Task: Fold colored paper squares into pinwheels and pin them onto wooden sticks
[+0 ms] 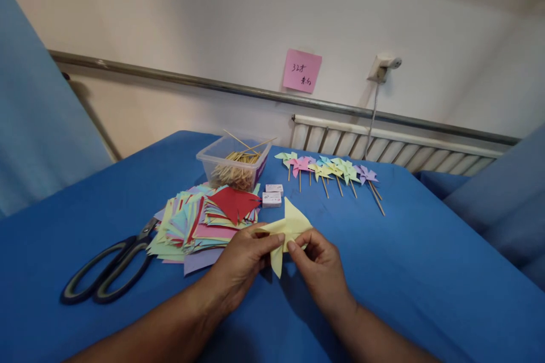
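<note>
Both forearms run off the bottom edge of the frame. The left hand (242,264) covers the near left part of the yellow paper piece (289,227), and the right hand (319,264) hides its lower right edge; the folds beneath the fingers cannot be read. The scissors (108,269) have their blades buried under the paper stack (200,221). Writing on the pink note (302,71), upper centre, is too small to make out. The two small boxes (272,194) carry print, possibly labels, illegible. The cloth panels at the left and right edges are cut off.
</note>
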Motion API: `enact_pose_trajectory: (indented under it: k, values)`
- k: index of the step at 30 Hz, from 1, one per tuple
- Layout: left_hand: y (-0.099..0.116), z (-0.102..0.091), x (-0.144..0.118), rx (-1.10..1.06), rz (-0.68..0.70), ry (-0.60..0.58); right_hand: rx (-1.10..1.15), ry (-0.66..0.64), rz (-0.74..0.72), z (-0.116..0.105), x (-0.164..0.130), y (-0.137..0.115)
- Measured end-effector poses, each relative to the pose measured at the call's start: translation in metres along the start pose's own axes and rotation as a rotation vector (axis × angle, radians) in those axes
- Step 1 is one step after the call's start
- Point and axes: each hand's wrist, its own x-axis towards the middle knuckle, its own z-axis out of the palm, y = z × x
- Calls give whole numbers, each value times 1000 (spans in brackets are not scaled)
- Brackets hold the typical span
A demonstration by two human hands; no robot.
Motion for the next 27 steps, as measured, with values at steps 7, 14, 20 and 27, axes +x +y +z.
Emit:
enact_pose_trajectory:
  k: [7, 14, 20, 27]
  values:
    - [2, 2, -1, 21, -18, -8, 71, 11, 94, -1, 1, -1]
    - [-2, -1, 2, 43, -17, 15, 24, 4, 71, 0, 1, -2]
    - [-3, -2, 2, 61, -22, 19, 13, -24, 99, 0, 1, -4]
    - [-2, 1, 1, 69, -18, 31, 30, -16, 115, 1, 1, -2]
